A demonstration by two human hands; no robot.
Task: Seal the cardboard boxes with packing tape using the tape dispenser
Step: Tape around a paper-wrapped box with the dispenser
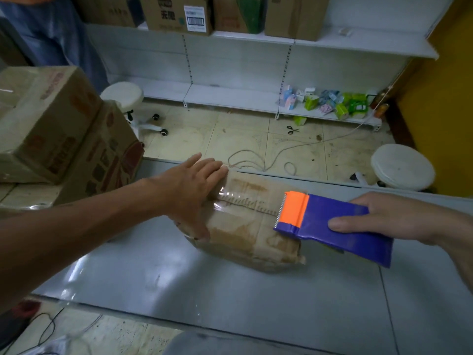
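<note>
worktop [179,278]: grey, shiny, takes up most of what we see. Our box sits in the middle of it.
shelving [238,47]: white, runs along the back wall. There are brown cartons on the top shelf and little colourful packets on the bottom one at the right.
stacked boxes [51,119]: two big cartons piled at the left edge of the worktop, off to the left of our box.
cardboard box [245,234]: small and pretty worn, lying at a slant with the seam facing up.
tape dispenser [320,213]: blue body with an orange toothed front. The front is over the right end of the box top, teeth right at the seam.
left grip [190,190]: fingers straight, hand pressed flat on the left end of the box, holding nothing.
right grip [389,216]: wrapped round the back of the tape dispenser, thumb on top and fingers on the far side.
tape [243,201]: clear strip along the seam, running from our left grip to the orange teeth.
scissors [292,129]: on the floor past the worktop, near the bottom shelf.
</note>
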